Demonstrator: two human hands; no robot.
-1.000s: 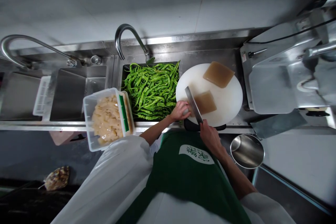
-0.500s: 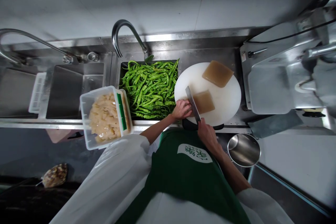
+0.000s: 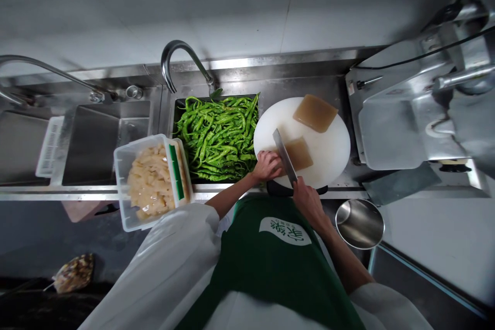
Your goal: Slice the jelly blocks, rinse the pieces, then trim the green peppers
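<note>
My right hand (image 3: 308, 200) is wrapped round the handle of a kitchen knife (image 3: 285, 155) with a broad, flat blade. The blade stands over the left part of a brown, translucent jelly-like slab (image 3: 299, 153) on a round white cutting board (image 3: 334, 157). Just left of the blade, my left hand (image 3: 267, 166) has its fingers curled down on the slab's left end, which they mostly cover. A second jelly-like slab (image 3: 315, 113) lies whole at the back of the board, apart from both hands.
Left of the board, green chili peppers (image 3: 218, 136) fill a dark tray. A clear plastic tub (image 3: 120, 180) of pale, cut pieces sits at the counter's front edge. A faucet (image 3: 185, 49) arches behind the peppers. Metal equipment (image 3: 421, 113) stands right; a steel pot (image 3: 359, 223) is lower right.
The whole view has shifted slightly. The knife leans a little further right at its handle, and both hands stay at nearly the same place on the board.
</note>
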